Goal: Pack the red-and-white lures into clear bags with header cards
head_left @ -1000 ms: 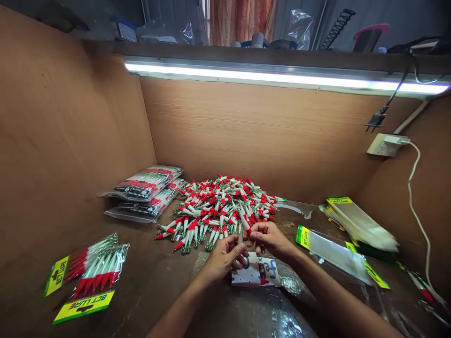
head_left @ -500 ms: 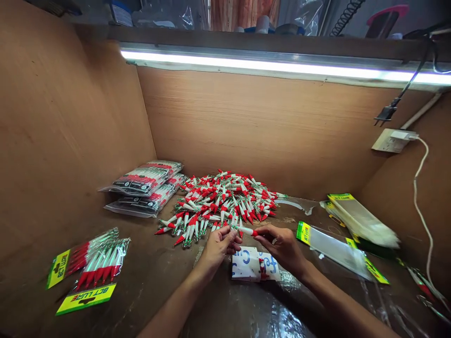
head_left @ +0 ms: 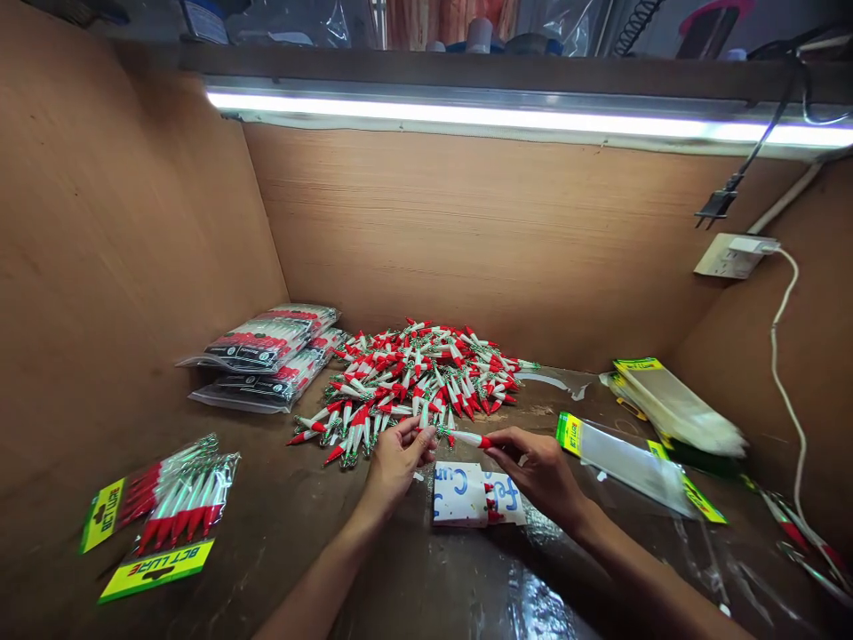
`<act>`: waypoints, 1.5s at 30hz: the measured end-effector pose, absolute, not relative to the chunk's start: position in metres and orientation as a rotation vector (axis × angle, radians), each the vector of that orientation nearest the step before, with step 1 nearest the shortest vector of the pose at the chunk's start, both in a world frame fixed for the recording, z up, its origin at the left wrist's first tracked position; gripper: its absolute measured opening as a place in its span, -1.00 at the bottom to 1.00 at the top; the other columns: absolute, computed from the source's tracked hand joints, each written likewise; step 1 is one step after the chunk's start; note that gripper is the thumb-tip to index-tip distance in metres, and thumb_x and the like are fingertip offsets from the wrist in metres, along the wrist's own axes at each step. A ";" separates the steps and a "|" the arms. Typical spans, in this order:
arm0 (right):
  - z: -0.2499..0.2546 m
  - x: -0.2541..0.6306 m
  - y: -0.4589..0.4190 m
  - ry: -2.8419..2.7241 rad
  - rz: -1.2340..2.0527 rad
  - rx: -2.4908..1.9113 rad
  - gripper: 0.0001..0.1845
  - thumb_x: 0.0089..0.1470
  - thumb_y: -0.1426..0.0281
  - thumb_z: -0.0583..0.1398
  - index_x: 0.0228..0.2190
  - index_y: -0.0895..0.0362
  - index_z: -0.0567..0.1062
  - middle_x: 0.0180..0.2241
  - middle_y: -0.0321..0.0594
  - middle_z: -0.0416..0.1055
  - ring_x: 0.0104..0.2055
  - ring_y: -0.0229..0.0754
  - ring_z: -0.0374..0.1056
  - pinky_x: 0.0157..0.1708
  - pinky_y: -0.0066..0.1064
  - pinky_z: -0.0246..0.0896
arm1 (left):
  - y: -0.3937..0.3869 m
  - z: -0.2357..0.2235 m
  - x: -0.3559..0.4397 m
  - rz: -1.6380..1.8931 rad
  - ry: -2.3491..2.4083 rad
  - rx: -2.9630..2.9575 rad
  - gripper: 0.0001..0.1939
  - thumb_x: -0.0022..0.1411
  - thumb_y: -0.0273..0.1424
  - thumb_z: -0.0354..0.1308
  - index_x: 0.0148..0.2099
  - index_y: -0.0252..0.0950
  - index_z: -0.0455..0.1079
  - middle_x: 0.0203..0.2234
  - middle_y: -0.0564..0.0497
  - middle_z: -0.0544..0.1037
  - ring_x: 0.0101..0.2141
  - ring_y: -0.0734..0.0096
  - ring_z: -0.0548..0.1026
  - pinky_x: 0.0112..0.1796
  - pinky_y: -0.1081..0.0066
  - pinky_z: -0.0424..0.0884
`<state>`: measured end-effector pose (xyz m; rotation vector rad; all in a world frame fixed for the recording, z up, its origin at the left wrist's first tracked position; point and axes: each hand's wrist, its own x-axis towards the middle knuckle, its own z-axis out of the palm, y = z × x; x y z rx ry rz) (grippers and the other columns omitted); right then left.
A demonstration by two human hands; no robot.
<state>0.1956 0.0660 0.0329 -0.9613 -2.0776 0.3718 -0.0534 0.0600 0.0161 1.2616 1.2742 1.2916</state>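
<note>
I have a tan wooden back panel [head_left: 466,231] across my view, with a dark brown tabletop [head_left: 293,569] below it and a long, glowing white tube light [head_left: 506,116] along its top. On the tabletop lies a heap of slim red-and-white lures with green hooks [head_left: 413,364]. To its left I see stacked clear plastic bags of lures [head_left: 267,347]; to its right, a stack of clear, yellow-headed plastic sleeves [head_left: 680,413]. Two yellow-labelled lure packs [head_left: 183,516] overlap at near left. The left hand [head_left: 394,462] is curled, thumb and forefinger nearly together; the right hand [head_left: 543,471] is closed in a pinch. Between the forearms sits a folded white paper piece with blue lettering [head_left: 459,495]. Smallest is a single white lure with a red tip [head_left: 470,438], above the paper: the right fingers grip its red end, while its hook end meets the left fingertips, whose hold I can't confirm.
</note>
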 end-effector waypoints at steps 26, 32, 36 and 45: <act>0.027 0.188 0.057 -1.973 0.567 -1.055 -0.86 0.23 0.28 0.23 -0.27 0.05 0.57 -0.38 -0.31 0.57 -0.43 -0.23 0.45 -0.43 -0.46 0.22 | 0.049 0.027 -0.051 1.351 1.236 1.358 -0.67 0.16 -0.15 0.30 -0.24 -0.35 0.55 -0.47 -0.01 0.57 -0.49 0.42 0.45 -0.45 0.48 0.32; 0.025 0.188 0.058 -2.002 0.521 -1.053 -0.87 0.23 0.30 0.22 -0.27 0.06 0.57 -0.39 -0.30 0.57 -0.43 -0.22 0.46 -0.42 -0.45 0.25 | 0.052 0.028 -0.055 1.391 1.243 1.320 -0.67 0.14 -0.15 0.30 -0.29 -0.35 0.53 -0.47 -0.01 0.56 -0.48 0.42 0.43 -0.45 0.48 0.29; 0.025 0.188 0.059 -2.029 0.479 -1.023 -0.88 0.23 0.32 0.21 -0.25 0.04 0.56 -0.37 -0.30 0.56 -0.41 -0.21 0.46 -0.40 -0.43 0.25 | 0.051 0.026 -0.056 1.385 1.249 1.342 -0.69 0.15 -0.16 0.30 -0.30 -0.34 0.53 -0.47 -0.01 0.56 -0.47 0.41 0.43 -0.42 0.47 0.31; 0.031 0.193 0.060 -2.017 0.475 -1.032 -0.87 0.24 0.29 0.22 -0.24 0.04 0.57 -0.35 -0.27 0.56 -0.37 -0.19 0.45 -0.37 -0.41 0.25 | 0.056 0.020 -0.059 1.311 1.314 1.467 -0.72 0.21 -0.19 0.23 -0.21 -0.32 0.55 -0.39 -0.04 0.60 -0.41 0.34 0.48 -0.36 0.43 0.34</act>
